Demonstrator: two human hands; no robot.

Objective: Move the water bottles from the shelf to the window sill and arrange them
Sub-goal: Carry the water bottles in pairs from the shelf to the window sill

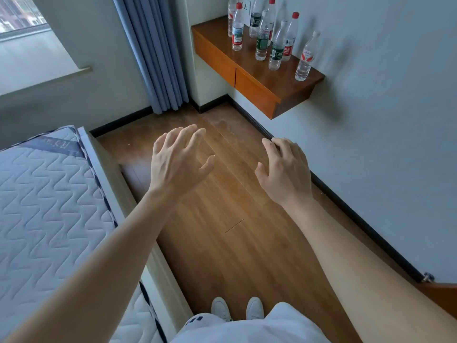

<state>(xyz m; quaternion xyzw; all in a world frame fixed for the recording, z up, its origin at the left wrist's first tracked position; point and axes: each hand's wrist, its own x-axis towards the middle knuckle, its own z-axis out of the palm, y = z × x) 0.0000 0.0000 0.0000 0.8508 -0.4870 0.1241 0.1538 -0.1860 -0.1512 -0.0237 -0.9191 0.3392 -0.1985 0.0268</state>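
Note:
Several clear plastic water bottles [277, 45] with red or white caps stand upright on a wooden wall shelf [249, 78] at the upper right. The nearest bottle [306, 58] stands alone by the shelf's near end. The pale window sill [37, 60] lies at the upper left and holds no bottles. My left hand [178, 162] and my right hand [284, 169] hover side by side over the floor, palms down, fingers spread and relaxed, holding nothing. Both are well short of the shelf.
A quilted mattress on a white bed frame [49, 206] fills the left side. A blue curtain [158, 53] hangs between window and shelf. A strip of wooden floor [235, 231] runs between bed and right wall. My white shoes [237, 308] show at the bottom.

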